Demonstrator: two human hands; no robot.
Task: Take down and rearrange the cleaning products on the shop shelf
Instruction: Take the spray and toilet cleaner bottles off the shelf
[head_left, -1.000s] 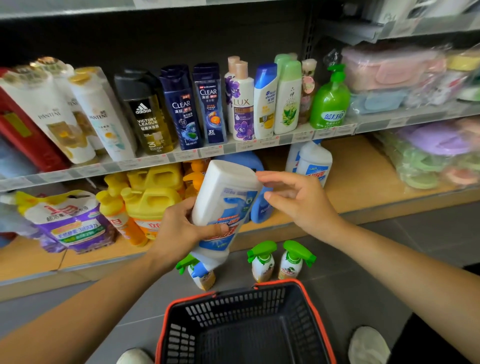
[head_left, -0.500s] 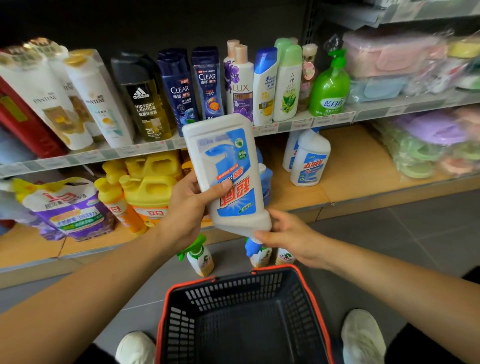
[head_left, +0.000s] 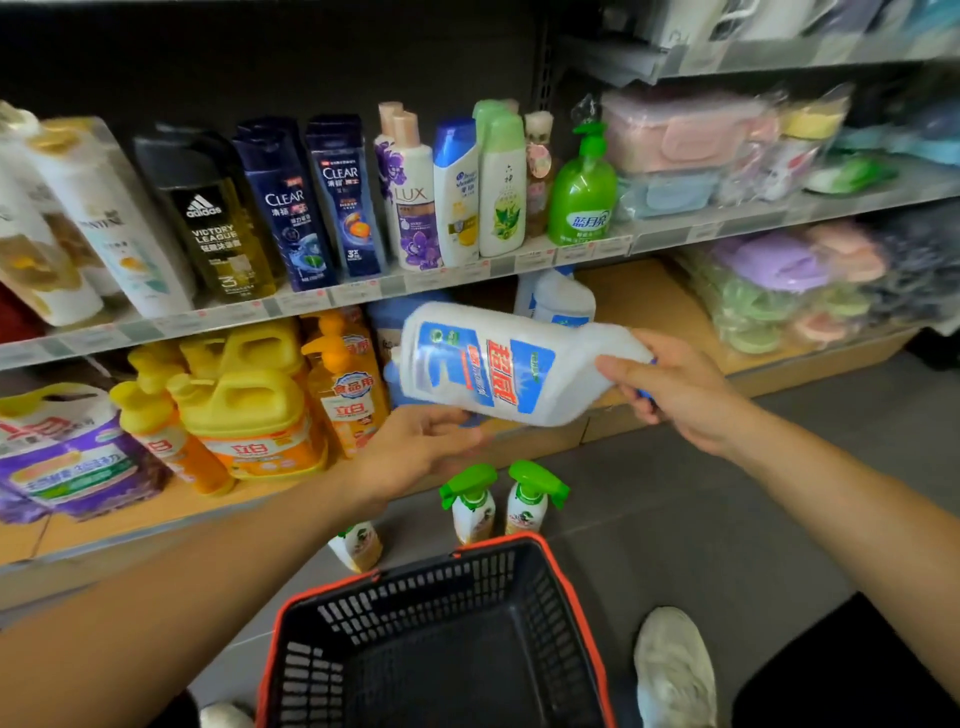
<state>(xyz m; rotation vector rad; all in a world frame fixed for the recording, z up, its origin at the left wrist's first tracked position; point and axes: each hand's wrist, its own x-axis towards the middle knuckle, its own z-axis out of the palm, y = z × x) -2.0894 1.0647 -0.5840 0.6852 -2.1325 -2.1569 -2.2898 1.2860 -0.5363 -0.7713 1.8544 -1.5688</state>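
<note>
A white cleaner bottle (head_left: 498, 364) with a blue and red label lies almost sideways in the air in front of the lower shelf, its neck pointing right. My right hand (head_left: 675, 389) grips the bottle's neck end, fingers curled round it, the blue cap mostly hidden. Under the bottle's base corner is my left hand (head_left: 415, 447), palm up with fingers nearly straight. Another white bottle of the same kind (head_left: 561, 299) stands on the wooden lower shelf (head_left: 654, 306) behind it.
A black basket with a red rim (head_left: 576, 597) sits on the floor below. Three green-capped spray bottles (head_left: 530, 499) stand on the grey floor by it. Yellow detergent jugs (head_left: 244, 410) and a purple refill bag (head_left: 67, 457) fill the lower shelf's left; shampoo bottles (head_left: 343, 197) line the upper shelf.
The bottle swung from cap-down upright to nearly sideways, neck to the right. My right hand rose with the neck; my left hand let go its grip and now lies under the base.
</note>
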